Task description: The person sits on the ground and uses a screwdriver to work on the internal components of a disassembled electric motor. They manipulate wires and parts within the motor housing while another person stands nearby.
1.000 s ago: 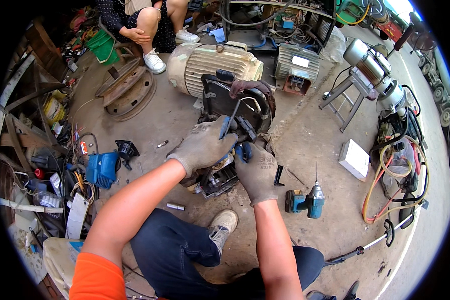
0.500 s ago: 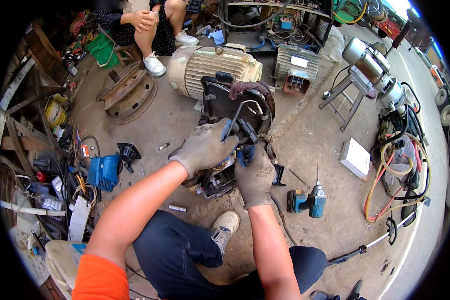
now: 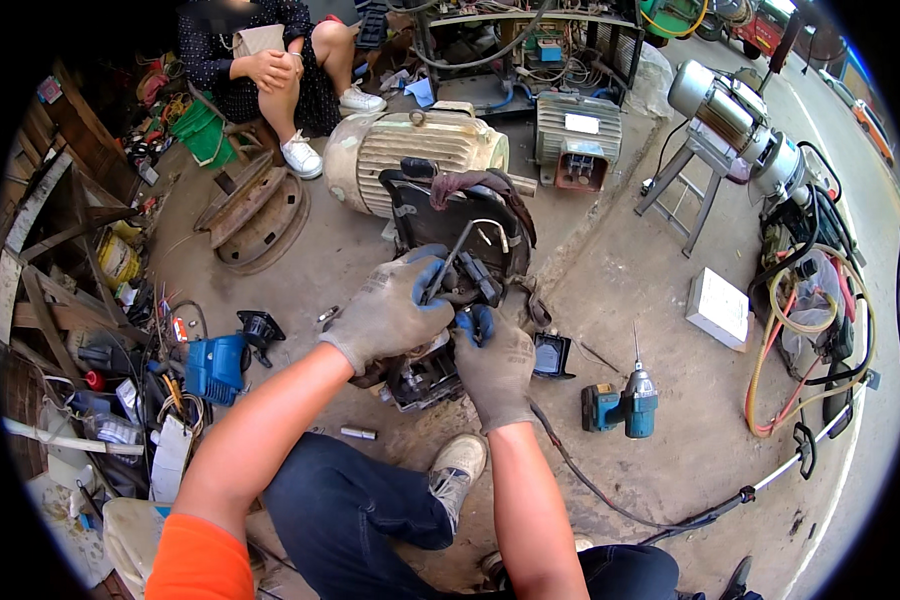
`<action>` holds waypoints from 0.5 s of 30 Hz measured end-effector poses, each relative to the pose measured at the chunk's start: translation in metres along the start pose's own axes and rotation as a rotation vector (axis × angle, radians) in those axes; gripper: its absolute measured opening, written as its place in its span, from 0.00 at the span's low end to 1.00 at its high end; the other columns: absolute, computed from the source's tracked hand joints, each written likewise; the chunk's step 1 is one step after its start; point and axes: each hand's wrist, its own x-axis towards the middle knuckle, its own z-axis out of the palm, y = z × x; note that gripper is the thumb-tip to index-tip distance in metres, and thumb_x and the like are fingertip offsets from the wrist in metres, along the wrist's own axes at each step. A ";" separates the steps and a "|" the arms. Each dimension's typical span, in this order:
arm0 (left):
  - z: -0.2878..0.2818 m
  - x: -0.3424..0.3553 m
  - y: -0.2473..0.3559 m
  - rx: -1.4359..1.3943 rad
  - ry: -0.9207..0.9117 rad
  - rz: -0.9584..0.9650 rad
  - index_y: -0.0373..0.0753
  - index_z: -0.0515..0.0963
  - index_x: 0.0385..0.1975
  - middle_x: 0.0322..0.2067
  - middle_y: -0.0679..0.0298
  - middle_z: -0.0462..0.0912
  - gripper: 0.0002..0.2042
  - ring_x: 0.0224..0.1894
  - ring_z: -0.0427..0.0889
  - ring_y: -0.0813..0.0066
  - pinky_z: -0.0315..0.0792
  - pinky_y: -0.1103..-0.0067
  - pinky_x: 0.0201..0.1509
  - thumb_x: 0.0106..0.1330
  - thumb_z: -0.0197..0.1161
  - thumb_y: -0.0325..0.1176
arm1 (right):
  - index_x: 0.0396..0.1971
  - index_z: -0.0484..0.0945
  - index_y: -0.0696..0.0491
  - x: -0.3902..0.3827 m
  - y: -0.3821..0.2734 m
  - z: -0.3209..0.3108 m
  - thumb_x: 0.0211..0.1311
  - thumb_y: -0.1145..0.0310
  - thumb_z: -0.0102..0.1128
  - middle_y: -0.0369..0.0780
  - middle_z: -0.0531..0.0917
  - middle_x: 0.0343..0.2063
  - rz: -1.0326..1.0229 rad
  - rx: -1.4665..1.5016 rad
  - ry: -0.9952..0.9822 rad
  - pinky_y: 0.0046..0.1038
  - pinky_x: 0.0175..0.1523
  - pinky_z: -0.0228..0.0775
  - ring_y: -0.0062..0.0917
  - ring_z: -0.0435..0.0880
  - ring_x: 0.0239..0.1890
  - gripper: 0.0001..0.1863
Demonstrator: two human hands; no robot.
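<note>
Right hand [image 3: 497, 370] edges inward — left hand [image 3: 388, 312] clamps the bent rod [image 3: 454, 254], apparently steadying it — right's curled grip, can't tell.

Left glove [image 3: 385, 315] and right glove [image 3: 500, 370], centre, are grey and blue; drill [image 3: 640, 412], right of centre, is teal; sleeve [image 3: 198, 560], lower left, is orange; dress [image 3: 208, 50], upper left, is white-dotted black.

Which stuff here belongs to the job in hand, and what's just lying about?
Job in hand:
left gloved hand, gripping a thin grey rod or cable
right gloved hand, fingers curled; anything held is hidden
black-framed machine under both hands
cordless driver, probably: it's close by

Apparently just lying about:
cream electric motor
rusty wheel rim
green bucket
white box
</note>
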 end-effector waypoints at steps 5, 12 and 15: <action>0.001 -0.004 0.009 0.112 0.058 -0.016 0.38 0.75 0.51 0.40 0.50 0.82 0.21 0.44 0.81 0.52 0.73 0.66 0.50 0.57 0.63 0.37 | 0.37 0.79 0.53 0.003 0.001 -0.001 0.54 0.60 0.63 0.46 0.84 0.36 -0.032 -0.002 -0.012 0.40 0.44 0.76 0.42 0.83 0.39 0.14; -0.005 -0.004 0.024 0.118 -0.024 0.028 0.37 0.77 0.45 0.33 0.46 0.82 0.17 0.39 0.80 0.45 0.73 0.62 0.46 0.57 0.59 0.36 | 0.39 0.77 0.55 0.000 0.008 0.000 0.54 0.61 0.63 0.45 0.83 0.38 -0.050 0.072 -0.035 0.40 0.45 0.76 0.41 0.84 0.41 0.16; -0.004 -0.004 0.023 0.096 -0.056 -0.004 0.36 0.77 0.46 0.34 0.49 0.83 0.17 0.38 0.82 0.53 0.74 0.66 0.46 0.57 0.60 0.35 | 0.39 0.77 0.55 -0.001 0.009 -0.002 0.54 0.61 0.63 0.45 0.84 0.38 -0.043 0.101 -0.030 0.40 0.44 0.76 0.42 0.84 0.40 0.16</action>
